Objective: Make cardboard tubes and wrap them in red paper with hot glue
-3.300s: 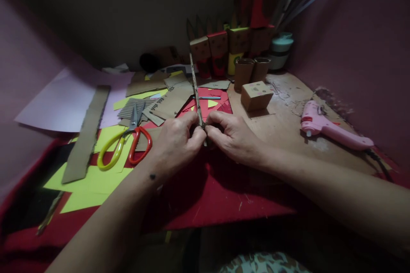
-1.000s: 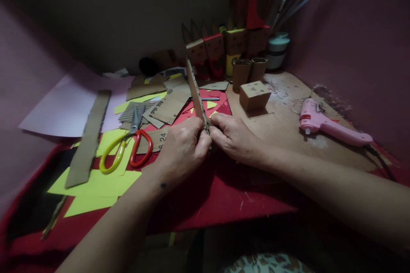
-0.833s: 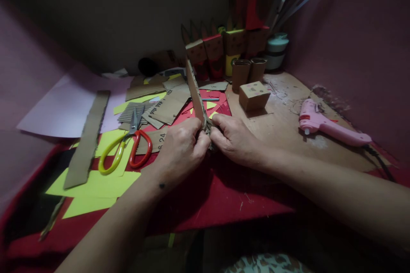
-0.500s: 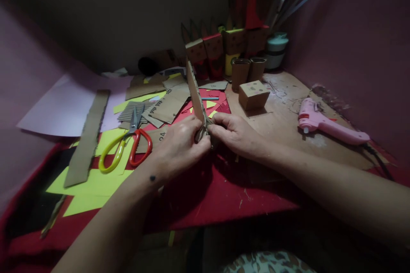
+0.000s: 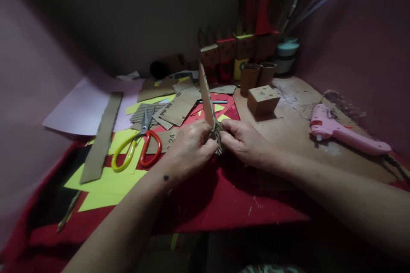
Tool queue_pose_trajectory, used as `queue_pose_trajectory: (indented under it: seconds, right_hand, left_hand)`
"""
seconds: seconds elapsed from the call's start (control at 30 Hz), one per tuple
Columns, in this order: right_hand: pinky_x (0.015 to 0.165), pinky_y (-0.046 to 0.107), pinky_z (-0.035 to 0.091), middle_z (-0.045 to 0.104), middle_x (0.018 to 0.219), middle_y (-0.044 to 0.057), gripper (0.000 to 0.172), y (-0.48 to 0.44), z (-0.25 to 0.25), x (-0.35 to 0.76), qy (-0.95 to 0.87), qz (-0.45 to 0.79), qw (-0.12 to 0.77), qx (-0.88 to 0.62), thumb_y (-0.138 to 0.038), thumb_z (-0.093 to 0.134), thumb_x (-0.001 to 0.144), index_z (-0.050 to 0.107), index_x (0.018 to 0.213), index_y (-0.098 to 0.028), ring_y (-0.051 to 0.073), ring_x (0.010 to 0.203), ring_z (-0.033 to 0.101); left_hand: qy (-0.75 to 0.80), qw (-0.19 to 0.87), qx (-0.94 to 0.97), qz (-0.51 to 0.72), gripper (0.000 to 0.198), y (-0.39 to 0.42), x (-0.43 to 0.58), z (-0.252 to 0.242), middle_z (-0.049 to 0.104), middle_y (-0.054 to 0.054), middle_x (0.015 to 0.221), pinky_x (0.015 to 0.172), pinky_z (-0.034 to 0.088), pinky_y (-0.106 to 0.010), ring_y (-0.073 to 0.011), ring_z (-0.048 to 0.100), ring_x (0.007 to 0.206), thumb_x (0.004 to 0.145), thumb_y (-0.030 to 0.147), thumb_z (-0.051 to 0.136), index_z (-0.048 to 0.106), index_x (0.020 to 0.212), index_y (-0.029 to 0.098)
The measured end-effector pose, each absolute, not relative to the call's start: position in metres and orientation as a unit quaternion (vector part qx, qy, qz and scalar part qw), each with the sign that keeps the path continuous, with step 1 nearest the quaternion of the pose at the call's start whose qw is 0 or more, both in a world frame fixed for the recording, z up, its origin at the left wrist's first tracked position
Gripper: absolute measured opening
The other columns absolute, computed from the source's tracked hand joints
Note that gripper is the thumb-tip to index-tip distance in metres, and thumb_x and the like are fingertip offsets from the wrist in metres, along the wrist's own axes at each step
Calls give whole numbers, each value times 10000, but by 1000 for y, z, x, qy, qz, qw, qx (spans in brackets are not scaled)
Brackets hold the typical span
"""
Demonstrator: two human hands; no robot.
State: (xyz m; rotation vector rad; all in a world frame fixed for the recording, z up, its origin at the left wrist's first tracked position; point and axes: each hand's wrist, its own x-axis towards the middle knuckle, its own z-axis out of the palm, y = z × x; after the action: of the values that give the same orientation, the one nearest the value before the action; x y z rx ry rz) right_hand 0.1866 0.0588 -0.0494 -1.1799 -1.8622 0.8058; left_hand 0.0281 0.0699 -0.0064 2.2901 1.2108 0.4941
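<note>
Both of my hands pinch the near end of a cardboard strip [image 5: 207,94], which stands on edge and points away from me. Fingers of my left hand [image 5: 195,143] are closed on its left side. My right hand [image 5: 241,140] grips it from the right, and the two hands nearly meet. Between them the near end looks bent and ragged, with corrugation showing; the fingertips hide part of it. Left of my left hand lie scissors [image 5: 147,119] with one yellow and one red handle. A small cardboard box [image 5: 263,100] with dots on top sits beyond my right hand.
A pink glue gun [image 5: 346,134] lies at right with its cord. Cardboard tubes [image 5: 250,80] and decorated box figures [image 5: 226,57] stand at the back. A long cardboard piece [image 5: 101,140], yellow paper [image 5: 105,181] and scraps cover the left of the red cloth [image 5: 237,209].
The whole view has shifted, so everything sits a little further right. My hands keep hold of the cardboard strip, and the corrugated near end shows slightly more between them.
</note>
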Motion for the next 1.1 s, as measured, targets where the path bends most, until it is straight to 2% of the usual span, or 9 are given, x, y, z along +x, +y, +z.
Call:
queue_pose_trajectory:
  seconds: [0.23,0.37,0.53,0.77,1.1]
  right_hand:
    - [535,268,334,485,619,-14,138,54,-46,192,-705,350,373,-492,-224,463,814,511,693,-177,124,585,450]
    - [531,259,361,514,651,-15,100,55,-44,193,-660,445,370,-478,-252,510,775,556,757,-165,122,601,479]
    - [500,254,347,507,667,-25,177,55,-42,192,-603,516,373,-481,-263,585,704,567,847,-161,113,576,461]
    - [519,253,344,485,676,-30,119,54,-46,192,-612,511,383,-467,-246,590,706,539,786,-174,107,605,450]
    - [485,246,332,467,613,-49,68,50,-43,191,-604,502,396,-476,-194,583,696,523,721,-173,95,544,440]
  left_hand:
    - [446,304,824,172,100,74,26,-6,501,20,661,578,371,-257,-128,469,623,757,206,492,565,702,165]
    - [425,344,817,184,125,78,23,-4,574,-8,731,664,441,-278,-156,544,711,764,227,493,570,688,165]
    - [417,392,797,194,108,79,20,-2,591,-19,760,717,480,-298,-177,586,771,736,210,490,572,682,165]
    - [447,398,780,185,99,80,21,-2,615,-19,741,710,508,-302,-171,595,735,715,202,512,589,666,166]
    - [462,385,784,155,130,79,21,2,669,-25,709,655,519,-283,-196,645,753,730,225,542,635,661,167]
